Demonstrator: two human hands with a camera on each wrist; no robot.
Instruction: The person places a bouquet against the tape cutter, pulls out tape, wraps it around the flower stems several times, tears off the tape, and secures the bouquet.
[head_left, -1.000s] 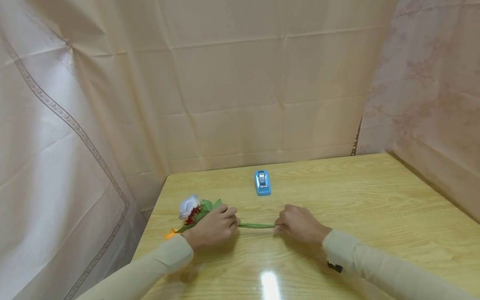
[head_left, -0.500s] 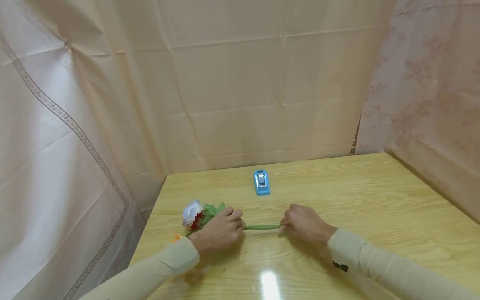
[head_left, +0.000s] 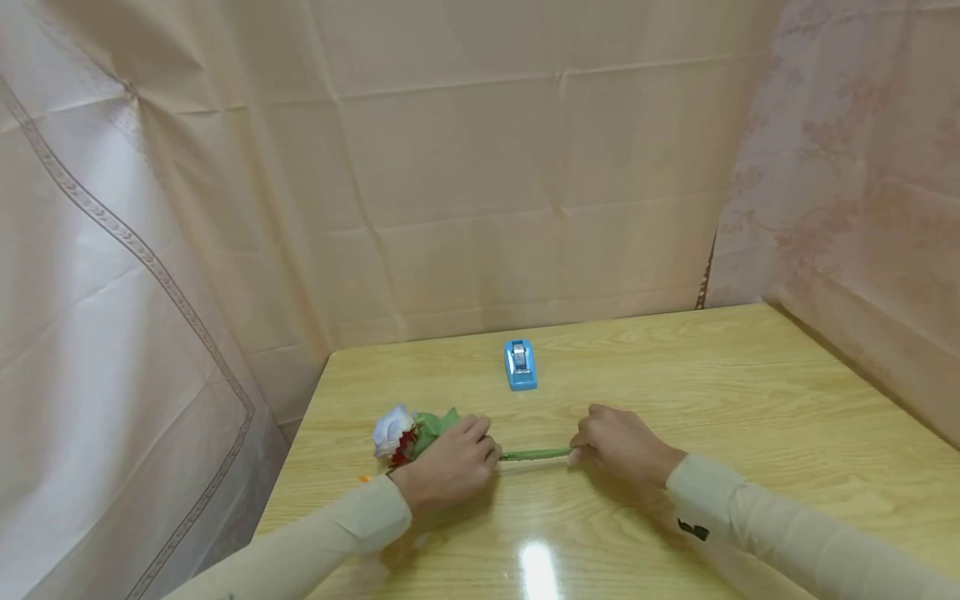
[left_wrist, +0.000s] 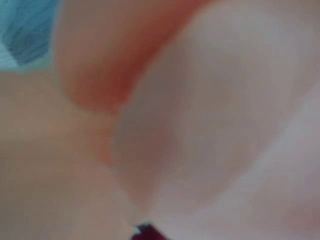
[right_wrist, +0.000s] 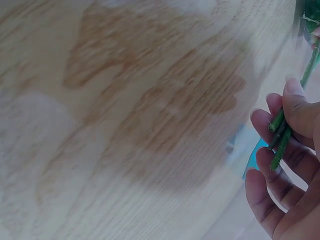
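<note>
- Head view: left hand (head_left: 456, 465) holds green stems (head_left: 536, 455) just below the white and red flowers (head_left: 393, 432).
- Right hand (head_left: 622, 446), apart from it, pinches the stem ends (right_wrist: 280, 150).
- Flowers are near the table's left edge.
- Blue tape dispenser (head_left: 521, 365) sits by the back edge.

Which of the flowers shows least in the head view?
The orange flower: only a sliver shows beside the left sleeve. The red flower shows more, and the white flower shows most.
</note>
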